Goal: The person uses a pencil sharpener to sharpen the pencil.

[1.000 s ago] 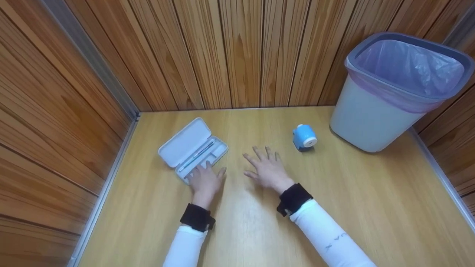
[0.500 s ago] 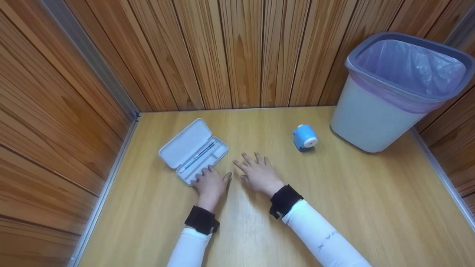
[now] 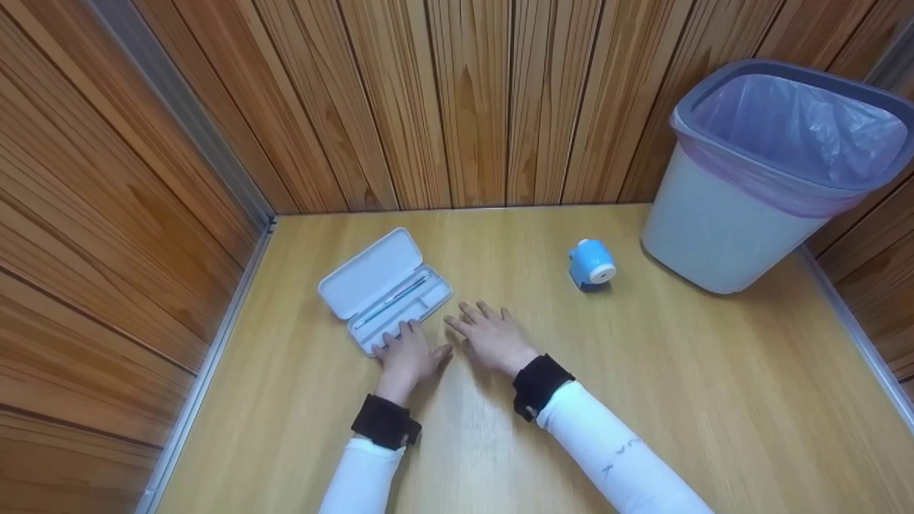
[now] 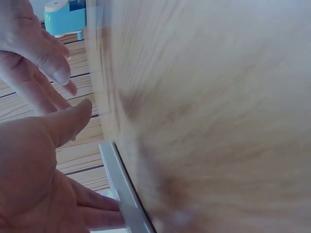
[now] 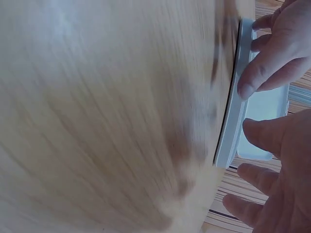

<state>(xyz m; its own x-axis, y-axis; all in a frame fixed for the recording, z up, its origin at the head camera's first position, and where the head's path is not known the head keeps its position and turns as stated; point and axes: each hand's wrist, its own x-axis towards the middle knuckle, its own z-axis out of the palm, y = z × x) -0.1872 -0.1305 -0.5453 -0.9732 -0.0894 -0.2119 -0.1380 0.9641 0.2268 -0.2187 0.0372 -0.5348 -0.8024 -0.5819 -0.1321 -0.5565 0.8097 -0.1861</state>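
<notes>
An open pale grey pencil case [image 3: 371,275] lies on the table left of centre, its lid folded back. A slim pen-like item [image 3: 393,300] lies in its long compartment. My left hand [image 3: 408,357] rests its fingertips over the case's near edge, thumb pointing right, no finger curled round anything. My right hand [image 3: 494,339] hovers or rests just right of the case's near-right side, fingers spread and holding nothing. In the right wrist view, the case's side wall [image 5: 233,107] stands beside both hands. The blue pencil sharpener [image 3: 591,264] with a white front stands farther right.
A pale waste bin [image 3: 728,214] with a dark rim and purplish liner stands at the back right. Wood-panelled walls [image 3: 471,107] enclose the wooden table [image 3: 643,371] at the back and both sides.
My right hand has moved left towards the pencil case. My left fingers have drawn back from over the compartments to the near edge. The case sits slightly farther right; the view shifted a little.
</notes>
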